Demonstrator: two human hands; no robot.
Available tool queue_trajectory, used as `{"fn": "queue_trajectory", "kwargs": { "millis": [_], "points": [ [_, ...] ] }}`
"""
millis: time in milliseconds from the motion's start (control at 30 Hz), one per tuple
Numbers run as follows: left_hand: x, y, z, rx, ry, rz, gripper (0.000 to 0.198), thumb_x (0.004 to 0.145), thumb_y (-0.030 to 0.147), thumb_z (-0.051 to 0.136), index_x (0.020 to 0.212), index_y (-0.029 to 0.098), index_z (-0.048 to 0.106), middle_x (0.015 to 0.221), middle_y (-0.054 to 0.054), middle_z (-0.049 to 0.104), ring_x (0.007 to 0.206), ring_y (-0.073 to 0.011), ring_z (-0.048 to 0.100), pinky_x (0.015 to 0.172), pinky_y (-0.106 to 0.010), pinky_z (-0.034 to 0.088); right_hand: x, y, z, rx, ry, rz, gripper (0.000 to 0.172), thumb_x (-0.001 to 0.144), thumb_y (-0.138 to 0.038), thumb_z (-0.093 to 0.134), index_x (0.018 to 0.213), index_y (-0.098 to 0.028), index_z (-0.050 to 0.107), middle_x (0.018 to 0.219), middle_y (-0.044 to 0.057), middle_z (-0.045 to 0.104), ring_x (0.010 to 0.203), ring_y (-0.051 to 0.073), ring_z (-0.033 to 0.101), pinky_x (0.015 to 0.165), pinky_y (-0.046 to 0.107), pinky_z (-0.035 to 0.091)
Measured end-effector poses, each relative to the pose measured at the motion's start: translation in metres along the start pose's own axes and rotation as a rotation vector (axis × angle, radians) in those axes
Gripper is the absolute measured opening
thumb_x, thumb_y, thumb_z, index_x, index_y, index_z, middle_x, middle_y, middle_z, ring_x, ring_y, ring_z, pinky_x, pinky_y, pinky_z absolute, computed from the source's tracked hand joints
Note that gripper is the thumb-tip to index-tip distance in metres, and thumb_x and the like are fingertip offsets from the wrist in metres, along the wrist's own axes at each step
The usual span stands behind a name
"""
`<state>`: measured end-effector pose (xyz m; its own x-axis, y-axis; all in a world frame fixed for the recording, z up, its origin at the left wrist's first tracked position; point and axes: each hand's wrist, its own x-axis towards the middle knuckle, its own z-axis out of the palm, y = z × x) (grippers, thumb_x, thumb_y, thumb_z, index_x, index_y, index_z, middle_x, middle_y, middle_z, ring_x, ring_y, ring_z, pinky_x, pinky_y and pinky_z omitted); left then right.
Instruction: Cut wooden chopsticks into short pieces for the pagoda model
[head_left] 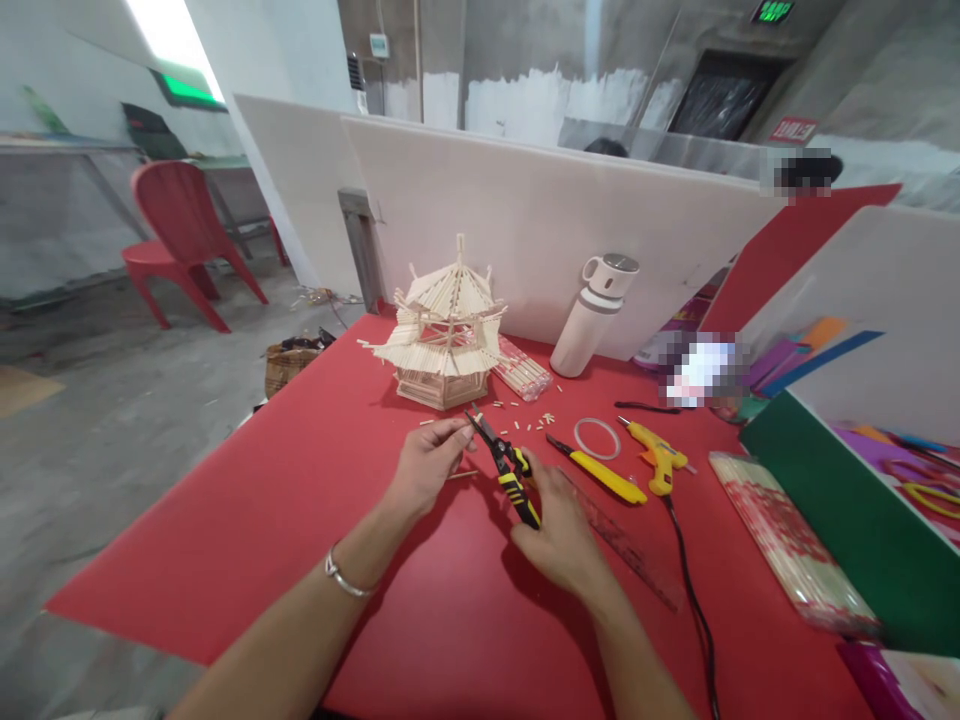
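Note:
My right hand (559, 530) is wrapped round black-and-yellow pliers (517, 495), whose jaws point away from me. My left hand (431, 460) pinches a small wooden stick at the jaws, mostly hidden by the fingers. Just beyond both hands stands a pagoda model (450, 350) built of pale wooden sticks, with two roof tiers. Short cut stick pieces (546, 420) lie scattered to its right. Under the left hand a longer thin stick (461, 474) rests on the red tabletop (300, 480).
To the right lie a yellow utility knife (607, 477), a clear ring (597, 438), a corded yellow glue gun (660, 455) and a transparent ruler (630, 545). Bagged sticks (787, 540) lie farther right. A white flask (592, 320) stands before the white partition (525, 220).

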<state>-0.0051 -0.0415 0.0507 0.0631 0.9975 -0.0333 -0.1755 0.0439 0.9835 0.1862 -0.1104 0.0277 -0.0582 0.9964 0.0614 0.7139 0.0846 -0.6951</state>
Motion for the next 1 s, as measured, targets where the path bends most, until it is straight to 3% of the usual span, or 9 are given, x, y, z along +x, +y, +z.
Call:
{"fn": "queue_trajectory", "kwargs": {
  "millis": [300, 667, 867, 1000],
  "points": [
    [-0.0020, 0.0070, -0.0038, 0.089, -0.027, 0.077, 0.033, 0.073, 0.044, 0.075, 0.065, 0.013, 0.068, 0.044, 0.007, 0.041, 0.043, -0.0048, 0.030, 0.046, -0.020, 0.021, -0.0027, -0.0053, -0.0029, -0.115, 0.013, -0.019, 0.090, 0.069, -0.019, 0.060, 0.154, -0.024, 0.032, 0.129, 0.013, 0.057, 0.125, 0.034, 0.051, 0.109, 0.055, 0.038],
    [-0.0026, 0.0047, -0.0057, 0.071, -0.072, 0.085, 0.031, 0.076, 0.043, 0.073, 0.070, 0.013, 0.070, 0.047, 0.005, 0.044, 0.043, -0.0052, 0.032, 0.046, -0.020, 0.023, -0.0023, -0.0012, -0.0013, -0.093, 0.036, -0.060, 0.090, 0.071, -0.019, 0.061, 0.155, -0.026, 0.030, 0.129, 0.012, 0.056, 0.124, 0.032, 0.052, 0.107, 0.050, 0.041],
    [-0.0045, 0.0044, -0.0065, 0.086, -0.092, 0.078, 0.033, 0.077, 0.045, 0.074, 0.071, 0.012, 0.071, 0.046, 0.006, 0.039, 0.044, -0.0045, 0.028, 0.046, -0.019, 0.020, -0.0030, -0.0009, -0.0019, -0.112, 0.059, -0.061, 0.086, 0.075, -0.024, 0.063, 0.154, -0.026, 0.032, 0.130, 0.012, 0.055, 0.126, 0.035, 0.050, 0.109, 0.055, 0.038],
    [-0.0042, 0.0027, -0.0064, 0.079, -0.093, 0.078, 0.033, 0.075, 0.044, 0.076, 0.073, 0.012, 0.072, 0.048, 0.005, 0.044, 0.043, -0.0046, 0.028, 0.045, -0.020, 0.020, -0.0029, -0.0009, -0.0025, -0.108, 0.050, -0.060, 0.088, 0.073, -0.022, 0.063, 0.155, -0.027, 0.031, 0.130, 0.012, 0.055, 0.125, 0.034, 0.050, 0.109, 0.055, 0.038]
  ]
}}
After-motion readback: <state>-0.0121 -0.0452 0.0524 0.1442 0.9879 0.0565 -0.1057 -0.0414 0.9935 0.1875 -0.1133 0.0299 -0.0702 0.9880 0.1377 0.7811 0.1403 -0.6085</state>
